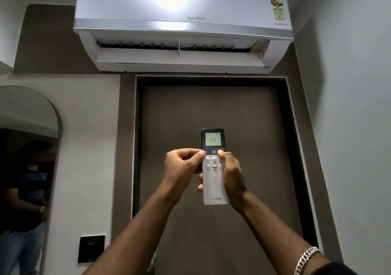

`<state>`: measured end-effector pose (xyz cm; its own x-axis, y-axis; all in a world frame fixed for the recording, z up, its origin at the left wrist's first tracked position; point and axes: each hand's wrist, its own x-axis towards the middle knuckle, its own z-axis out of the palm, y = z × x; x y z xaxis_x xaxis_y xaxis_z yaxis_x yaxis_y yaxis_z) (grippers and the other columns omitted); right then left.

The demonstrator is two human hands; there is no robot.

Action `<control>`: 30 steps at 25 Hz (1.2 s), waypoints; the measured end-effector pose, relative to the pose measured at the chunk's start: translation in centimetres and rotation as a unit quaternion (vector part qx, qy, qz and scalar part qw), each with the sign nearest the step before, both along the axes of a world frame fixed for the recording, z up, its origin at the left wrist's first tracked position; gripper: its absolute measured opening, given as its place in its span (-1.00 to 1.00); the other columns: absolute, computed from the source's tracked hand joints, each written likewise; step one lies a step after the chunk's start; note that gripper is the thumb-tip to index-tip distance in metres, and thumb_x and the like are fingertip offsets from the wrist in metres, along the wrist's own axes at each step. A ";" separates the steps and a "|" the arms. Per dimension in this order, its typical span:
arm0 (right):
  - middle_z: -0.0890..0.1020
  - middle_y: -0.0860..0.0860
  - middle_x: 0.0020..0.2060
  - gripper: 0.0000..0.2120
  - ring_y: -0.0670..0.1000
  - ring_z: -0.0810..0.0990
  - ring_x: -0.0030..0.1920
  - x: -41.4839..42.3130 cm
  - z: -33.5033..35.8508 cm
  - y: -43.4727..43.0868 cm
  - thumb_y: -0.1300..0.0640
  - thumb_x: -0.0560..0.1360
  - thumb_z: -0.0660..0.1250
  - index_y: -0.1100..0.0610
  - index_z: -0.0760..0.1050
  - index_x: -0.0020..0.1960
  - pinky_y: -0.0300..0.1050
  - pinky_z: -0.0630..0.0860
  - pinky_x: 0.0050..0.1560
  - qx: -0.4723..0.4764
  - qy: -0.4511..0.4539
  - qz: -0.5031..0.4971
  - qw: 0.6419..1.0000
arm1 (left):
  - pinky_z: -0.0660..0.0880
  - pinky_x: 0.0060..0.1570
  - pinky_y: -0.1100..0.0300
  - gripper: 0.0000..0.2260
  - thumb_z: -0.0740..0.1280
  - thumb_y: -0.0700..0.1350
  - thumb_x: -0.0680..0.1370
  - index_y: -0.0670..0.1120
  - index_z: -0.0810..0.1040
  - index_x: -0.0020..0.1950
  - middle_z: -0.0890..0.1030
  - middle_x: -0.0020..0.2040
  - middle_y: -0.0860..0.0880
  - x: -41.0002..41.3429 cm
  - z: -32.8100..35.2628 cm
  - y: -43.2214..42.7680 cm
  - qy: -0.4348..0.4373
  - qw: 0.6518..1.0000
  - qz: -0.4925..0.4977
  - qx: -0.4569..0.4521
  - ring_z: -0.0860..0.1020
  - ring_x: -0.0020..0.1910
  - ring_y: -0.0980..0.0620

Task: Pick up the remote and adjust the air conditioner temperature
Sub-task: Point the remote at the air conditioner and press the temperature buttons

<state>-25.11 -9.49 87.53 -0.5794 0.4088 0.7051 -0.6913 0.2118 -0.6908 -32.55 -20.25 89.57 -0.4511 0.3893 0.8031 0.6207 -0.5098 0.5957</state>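
Both hands grasp the remote (pixel 214 187): the right hand (pixel 231 174) wraps its right edge, fingertips showing at the left edge, thumb on a top-row button; the left hand (pixel 183 167) curls beside it, thumb on the button row's left end. The remote stands upright, screen reading 23. Behind it is a brown door (pixel 213 110). Above hangs the air conditioner (pixel 182 27), flap open. Far left, a mirror (pixel 25 169).

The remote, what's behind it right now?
Behind the remote is a brown door in a dark frame, below the air conditioner. Fingertips of the right hand wrap round its back on the left edge; the remote's back itself is hidden.
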 end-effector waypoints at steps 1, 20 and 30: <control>0.59 0.29 -0.19 -0.46 0.11 0.62 -0.36 0.0 0.0 -0.1 -0.08 0.47 0.10 0.36 0.42 0.19 0.02 0.61 -0.40 -0.002 0.001 0.002 1.000 | 0.56 -0.36 0.35 -0.94 0.39 -0.15 0.49 -0.06 0.63 -0.19 0.70 -0.23 -0.03 0.1 0.1 0.0 0.001 1.000 0.005 0.002 0.70 -0.28 0.12; 0.55 0.27 -0.23 -0.64 0.10 0.62 -0.34 1.9 -1.9 1.0 0.14 0.39 0.17 0.28 0.42 0.13 0.04 0.61 -0.39 0.019 -0.029 0.013 0.999 | 0.63 -0.26 0.20 -0.93 0.41 -0.15 0.47 -0.14 0.65 -0.12 0.71 -0.15 -0.11 0.9 -1.8 1.1 -0.029 0.999 -0.027 -0.035 0.71 -0.19 -0.01; 0.57 0.32 -0.08 -0.69 0.23 0.62 -0.23 7.8 -13.8 5.1 0.26 0.57 0.17 0.39 0.35 0.27 0.17 0.65 -0.28 -0.124 -0.118 -0.117 0.978 | 0.56 -0.05 -0.11 -0.79 0.36 -0.22 0.51 -0.34 0.61 0.04 0.66 -0.03 -0.35 4.5 -13.4 7.6 -0.122 0.974 -0.125 -0.147 0.62 -0.13 -0.24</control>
<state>-17.35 -4.37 73.77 -0.5848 0.6913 0.4243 -0.4587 0.1497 -0.8759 -28.06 -12.61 76.17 -0.4758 0.7085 0.5212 0.3202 -0.4123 0.8529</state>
